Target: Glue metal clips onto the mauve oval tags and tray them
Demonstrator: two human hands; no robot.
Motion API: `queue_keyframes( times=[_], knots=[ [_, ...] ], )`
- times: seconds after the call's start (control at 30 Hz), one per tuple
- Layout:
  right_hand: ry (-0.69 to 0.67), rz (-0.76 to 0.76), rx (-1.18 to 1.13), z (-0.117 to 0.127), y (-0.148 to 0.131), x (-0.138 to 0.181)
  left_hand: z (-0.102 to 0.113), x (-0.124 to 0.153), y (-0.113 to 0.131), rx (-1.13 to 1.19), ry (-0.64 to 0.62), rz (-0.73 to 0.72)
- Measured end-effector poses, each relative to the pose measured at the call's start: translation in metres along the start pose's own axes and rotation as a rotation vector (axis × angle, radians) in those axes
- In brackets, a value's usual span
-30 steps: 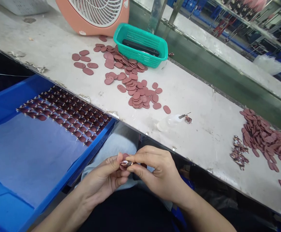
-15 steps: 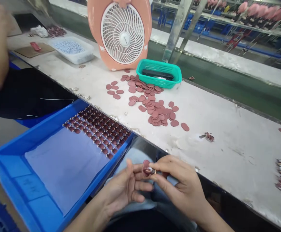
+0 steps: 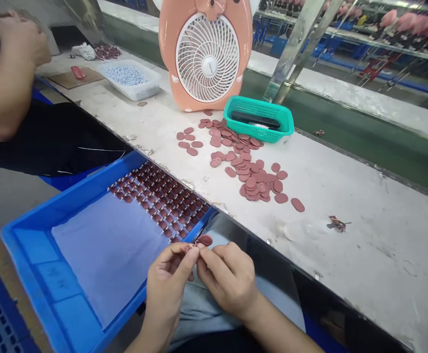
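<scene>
Left hand (image 3: pixel 166 284), right hand (image 3: pixel 228 279): fingertips (image 3: pixel 192 248) clenched, pinching maroon oval tag (image 3: pixel 204 240). Below, blue tray (image 3: pixel 70 193) with rows of maroon tags (image 3: pixel 158 201); farther off, teal basket (image 3: pixel 261 131) holding black object (image 3: pixel 255 120).

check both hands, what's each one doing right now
Left hand: closed, pinching a small maroon oval piece at the fingertips.
Right hand: closed, pinching the same piece.

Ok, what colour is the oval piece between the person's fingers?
Dusky rose-red, matte-looking: the oval piece shows best in the head view.
</scene>
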State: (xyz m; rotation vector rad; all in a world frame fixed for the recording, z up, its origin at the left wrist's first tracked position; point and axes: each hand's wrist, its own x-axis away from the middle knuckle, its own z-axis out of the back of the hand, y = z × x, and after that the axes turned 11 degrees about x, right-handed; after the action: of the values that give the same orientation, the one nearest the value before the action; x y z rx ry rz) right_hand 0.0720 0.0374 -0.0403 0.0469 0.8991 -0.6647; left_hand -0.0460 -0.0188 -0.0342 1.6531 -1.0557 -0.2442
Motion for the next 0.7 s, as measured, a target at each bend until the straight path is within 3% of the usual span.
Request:
queue_keyframes(
  times=[0.17, 0.33, 0.5, 0.7],
  knots=[
    [-0.013, 0.066, -0.055, 0.019, -0.002, -0.006, 0.032, -0.036, 0.0, -0.134, 0.179, -0.096],
    [-0.035, 0.023, -0.02, 0.046, 0.016, 0.008, 0.103, -0.124, 0.019, -0.436, 0.307, -0.255],
    [-0.077, -0.045, 0.052, 0.053, 0.031, 0.026, 0.152, -0.195, 0.043, -0.934, 0.192, -0.22],
    [-0.095, -0.088, 0.097, 0.054, 0.036, 0.035, 0.163, -0.227, 0.041, -1.291, 0.06, -0.211]
  ],
)
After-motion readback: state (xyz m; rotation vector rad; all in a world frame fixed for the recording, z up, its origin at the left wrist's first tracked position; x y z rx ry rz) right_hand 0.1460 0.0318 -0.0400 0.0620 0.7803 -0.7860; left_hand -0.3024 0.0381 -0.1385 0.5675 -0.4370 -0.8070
